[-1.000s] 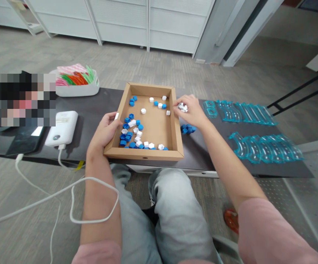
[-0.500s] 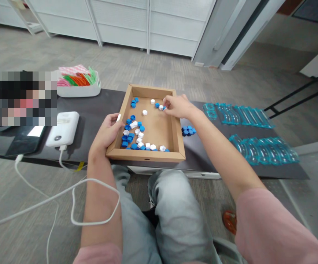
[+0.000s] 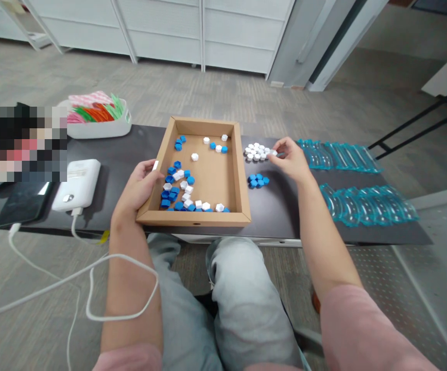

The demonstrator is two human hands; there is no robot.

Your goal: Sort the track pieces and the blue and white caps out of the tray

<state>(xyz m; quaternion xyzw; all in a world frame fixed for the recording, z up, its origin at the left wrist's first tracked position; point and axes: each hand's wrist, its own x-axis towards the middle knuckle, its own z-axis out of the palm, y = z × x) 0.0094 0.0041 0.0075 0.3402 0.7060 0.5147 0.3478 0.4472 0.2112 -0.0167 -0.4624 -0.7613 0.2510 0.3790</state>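
Observation:
My left hand [image 3: 140, 184] is closed around the left wall of a shallow cardboard tray [image 3: 242, 190], thumb over the rim. Blue and white hexagonal pieces lie scattered in the tray, mostly along its left and near sides, such as a white piece [image 3: 194, 157] near the middle. To the right of the tray, my right hand [image 3: 288, 158] pinches a white hexagonal piece [image 3: 273, 153] at the right end of a tight group of white pieces [image 3: 255, 152] on the dark table. Nearer to me sits a smaller group of blue pieces [image 3: 257, 181].
Teal-edged clear plastic packs [image 3: 366, 205] lie in two rows at the right. On the left are a white power bank [image 3: 77, 184] with a cable [image 3: 123, 257], a dark phone [image 3: 24, 203] and a white basket [image 3: 102, 129] of colourful strips. A pixelated area covers the far left.
My right hand has moved right, out of the tray's far right corner to the white group on the table. The left hand keeps its hold on the tray. The view has shifted slightly.

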